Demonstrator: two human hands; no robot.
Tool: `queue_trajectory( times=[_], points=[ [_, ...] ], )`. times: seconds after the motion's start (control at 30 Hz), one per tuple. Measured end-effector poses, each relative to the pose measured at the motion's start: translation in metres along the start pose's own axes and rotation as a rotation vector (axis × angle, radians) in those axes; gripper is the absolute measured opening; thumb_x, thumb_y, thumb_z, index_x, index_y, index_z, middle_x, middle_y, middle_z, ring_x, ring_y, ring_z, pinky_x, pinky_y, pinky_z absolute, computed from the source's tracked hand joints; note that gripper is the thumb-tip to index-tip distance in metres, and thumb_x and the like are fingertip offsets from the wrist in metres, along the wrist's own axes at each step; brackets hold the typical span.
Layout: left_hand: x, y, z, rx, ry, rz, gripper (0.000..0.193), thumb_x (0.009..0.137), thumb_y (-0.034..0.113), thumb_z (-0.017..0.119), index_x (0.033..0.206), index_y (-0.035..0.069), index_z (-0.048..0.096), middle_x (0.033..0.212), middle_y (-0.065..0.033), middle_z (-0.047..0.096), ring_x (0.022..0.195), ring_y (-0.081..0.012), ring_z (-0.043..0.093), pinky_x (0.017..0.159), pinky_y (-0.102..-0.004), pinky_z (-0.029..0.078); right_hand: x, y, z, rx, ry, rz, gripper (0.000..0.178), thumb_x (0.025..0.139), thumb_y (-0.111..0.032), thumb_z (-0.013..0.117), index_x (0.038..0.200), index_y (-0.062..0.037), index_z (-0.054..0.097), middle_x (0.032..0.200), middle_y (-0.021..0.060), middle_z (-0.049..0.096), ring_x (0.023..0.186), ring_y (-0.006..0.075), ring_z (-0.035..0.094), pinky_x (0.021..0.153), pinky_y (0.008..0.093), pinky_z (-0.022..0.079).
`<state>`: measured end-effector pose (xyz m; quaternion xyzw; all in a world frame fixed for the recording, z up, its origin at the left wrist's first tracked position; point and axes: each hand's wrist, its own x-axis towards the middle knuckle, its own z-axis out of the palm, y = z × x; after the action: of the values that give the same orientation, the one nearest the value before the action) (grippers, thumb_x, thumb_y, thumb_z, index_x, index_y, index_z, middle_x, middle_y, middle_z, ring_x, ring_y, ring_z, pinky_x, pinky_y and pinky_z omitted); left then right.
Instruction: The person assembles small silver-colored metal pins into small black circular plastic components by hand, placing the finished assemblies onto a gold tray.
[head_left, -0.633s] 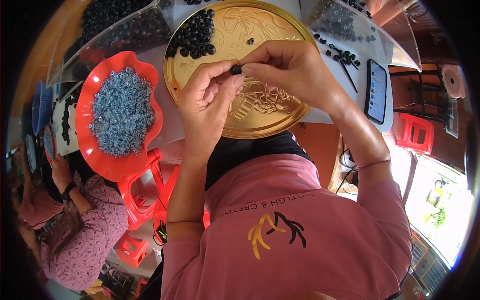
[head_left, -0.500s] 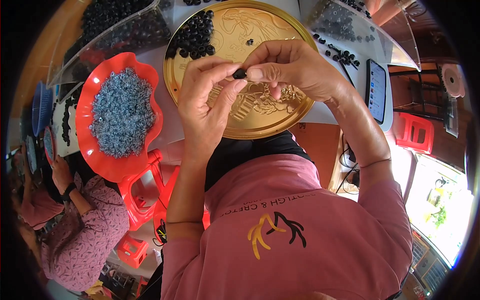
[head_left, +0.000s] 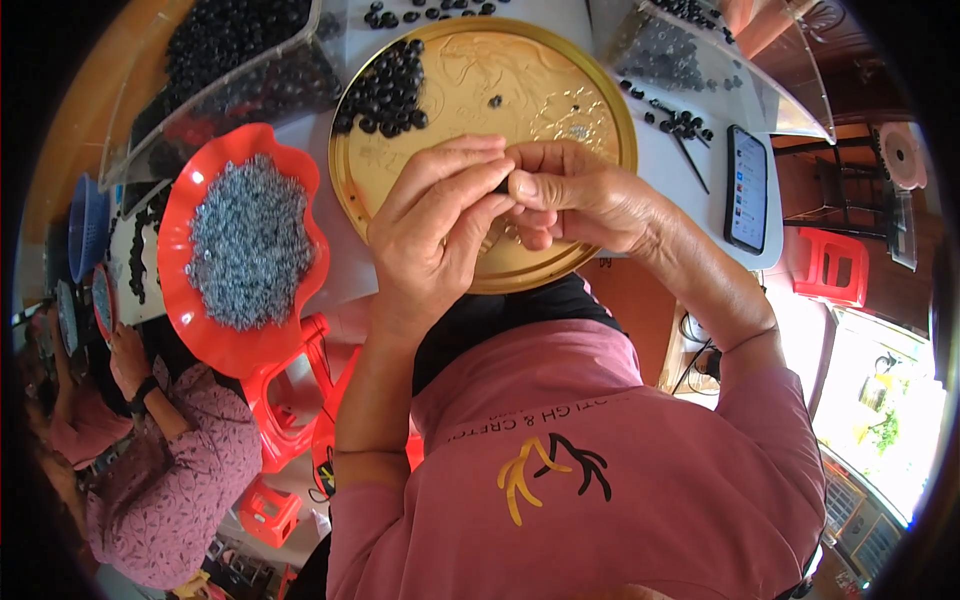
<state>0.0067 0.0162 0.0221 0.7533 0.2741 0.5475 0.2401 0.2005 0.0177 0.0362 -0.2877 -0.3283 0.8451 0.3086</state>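
Over the near half of a round gold tray, my left hand and my right hand meet at the fingertips. Both are closed in a pinch on one small rounded black piece, mostly covered by the fingers. A heap of similar black pieces fills the tray's far left part. One small dark bit lies alone near the tray's middle. Small shiny clear pieces are scattered on its right side, partly behind my right hand.
At left is a red wavy-rimmed bowl full of clear bluish pieces. Clear bins with black pieces stand far left and far right. Loose black pieces, a thin black stick and a phone lie at right. Another person sits at left.
Both hands have come slightly nearer to me and to the right. My left fingers have folded further over the black piece, which shows less now. The view has shifted a little.
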Motion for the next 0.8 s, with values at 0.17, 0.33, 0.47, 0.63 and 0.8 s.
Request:
queue_trajectory(
  times=[0.17,0.33,0.47,0.63,0.8],
  points=[
    [-0.004,-0.005,0.004,-0.044,-0.008,-0.051,0.036,0.08,-0.007,0.073,0.114,-0.002,0.068,0.115,-0.0152,0.066,0.113,-0.0302,0.064,0.093,-0.0377,0.054,-0.015,-0.029,0.013,-0.386,0.197,0.005,0.036,0.093,-0.029,0.073,0.11,0.0024,0.065,0.084,0.0031,0.062,0.073,0.0079,0.058,0.062,0.0254,0.05],
    [-0.013,-0.007,0.0,0.023,0.086,-0.23,0.039,0.084,-0.005,0.071,0.121,0.0,0.065,0.125,-0.0151,0.063,0.112,-0.0265,0.063,0.093,-0.0332,0.052,-0.039,-0.096,0.002,-1.016,0.507,-0.519,0.027,0.095,-0.016,0.068,0.118,-0.0013,0.069,0.09,0.001,0.071,0.065,0.004,0.056,0.06,0.0202,0.048],
    [-0.017,-0.01,-0.003,-0.092,0.062,-0.311,0.036,0.085,-0.005,0.069,0.12,-0.001,0.065,0.123,-0.0145,0.063,0.109,-0.0233,0.063,0.092,-0.0322,0.052,-0.063,-0.183,-0.041,-1.56,1.158,-0.559,0.037,0.093,-0.016,0.072,0.125,-0.0003,0.064,0.093,0.0046,0.069,0.076,0.0081,0.059,0.066,0.0222,0.048],
    [-0.021,-0.009,-0.004,-0.113,0.03,-0.38,0.029,0.088,-0.005,0.067,0.116,-0.002,0.066,0.118,-0.014,0.065,0.102,-0.0209,0.066,0.088,-0.0306,0.053,-0.041,-0.175,-0.011,-1.521,1.067,-0.918,0.029,0.089,-0.008,0.072,0.115,0.0038,0.068,0.079,0.0003,0.06,0.066,0.0058,0.053,0.058,0.0214,0.043],
    [-0.025,-0.008,-0.007,-0.088,0.014,-0.398,0.023,0.089,-0.004,0.066,0.112,-0.002,0.067,0.113,-0.014,0.067,0.099,-0.0207,0.067,0.086,-0.03,0.053,0.016,-0.119,-0.018,-1.714,0.428,-1.026,0.017,0.094,-0.013,0.069,0.109,-0.0042,0.072,0.088,0.0014,0.07,0.071,0.0073,0.058,0.063,0.0246,0.048]
  ],
)
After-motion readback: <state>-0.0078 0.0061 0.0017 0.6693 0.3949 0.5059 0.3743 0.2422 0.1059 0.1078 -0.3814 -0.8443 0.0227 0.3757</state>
